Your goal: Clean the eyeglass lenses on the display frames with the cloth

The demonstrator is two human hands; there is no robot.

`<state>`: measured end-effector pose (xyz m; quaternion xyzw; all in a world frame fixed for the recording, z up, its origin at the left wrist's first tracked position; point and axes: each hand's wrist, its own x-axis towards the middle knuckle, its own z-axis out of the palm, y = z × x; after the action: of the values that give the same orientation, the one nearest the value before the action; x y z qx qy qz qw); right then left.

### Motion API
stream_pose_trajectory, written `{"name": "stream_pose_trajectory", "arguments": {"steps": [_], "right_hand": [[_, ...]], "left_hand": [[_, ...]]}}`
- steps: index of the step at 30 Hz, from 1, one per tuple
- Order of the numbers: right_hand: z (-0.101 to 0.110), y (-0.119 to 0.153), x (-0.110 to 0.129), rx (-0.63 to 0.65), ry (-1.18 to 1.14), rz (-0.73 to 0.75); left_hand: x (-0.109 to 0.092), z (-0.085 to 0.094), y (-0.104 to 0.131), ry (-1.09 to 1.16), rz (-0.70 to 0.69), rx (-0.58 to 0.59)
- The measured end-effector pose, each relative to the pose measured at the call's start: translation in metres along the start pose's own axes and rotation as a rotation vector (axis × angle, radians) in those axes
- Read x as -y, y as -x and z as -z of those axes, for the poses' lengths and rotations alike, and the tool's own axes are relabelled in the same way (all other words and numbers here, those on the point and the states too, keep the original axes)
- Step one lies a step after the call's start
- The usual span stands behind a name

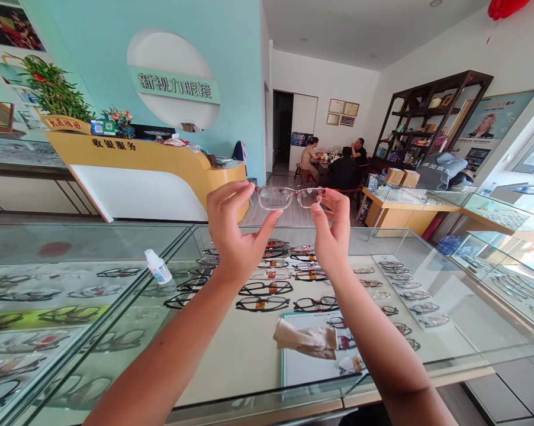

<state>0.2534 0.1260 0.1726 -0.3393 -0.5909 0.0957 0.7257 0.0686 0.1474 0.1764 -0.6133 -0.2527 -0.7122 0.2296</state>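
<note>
A pair of clear-lensed eyeglasses (274,199) with a thin pinkish-brown frame is held up above the glass counter, lenses facing me. My left hand (237,228) grips its left end near the hinge with the fingertips, thumb stretched out below the lens. At the other end, my right hand (333,231) pinches the frame, its thumb near the right lens's lower edge. Beneath both hands, rows of eyeglasses (267,288) lie inside the display case. A beige cleaning cloth (309,340) rests on the glass top nearer to me, and a small white spray bottle (158,267) stands to the left.
The glass display case (225,355) spans the foreground, with more cases at the right. Across the aisle stands a yellow-and-white reception counter (160,174). Several people sit around a table at the back; another person in a dark shirt (442,171) bends over at the right.
</note>
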Motion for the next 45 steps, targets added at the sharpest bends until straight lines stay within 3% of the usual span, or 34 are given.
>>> {"name": "stream_pose_trajectory", "arguments": {"steps": [4,10,28,31,39,45], "right_hand": [[0.000,0.001,-0.001,-0.002,-0.002,0.011],[0.000,0.001,0.004,-0.018,0.056,0.070],[0.004,0.004,0.016,-0.053,0.103,0.334],[0.003,0.004,0.014,-0.038,0.067,0.288],[-0.002,-0.002,0.000,0.001,-0.146,-0.012],[-0.001,-0.003,0.002,0.020,-0.187,-0.062]], "left_hand": [[-0.001,-0.001,0.001,0.019,0.032,0.000],[0.001,-0.002,0.001,0.116,0.221,0.028],[0.026,-0.011,0.004,0.491,0.363,0.126],[0.022,-0.011,0.007,0.410,0.336,0.067],[-0.002,-0.006,0.011,0.126,0.122,-0.047],[0.003,-0.008,0.010,0.168,0.163,-0.013]]}}
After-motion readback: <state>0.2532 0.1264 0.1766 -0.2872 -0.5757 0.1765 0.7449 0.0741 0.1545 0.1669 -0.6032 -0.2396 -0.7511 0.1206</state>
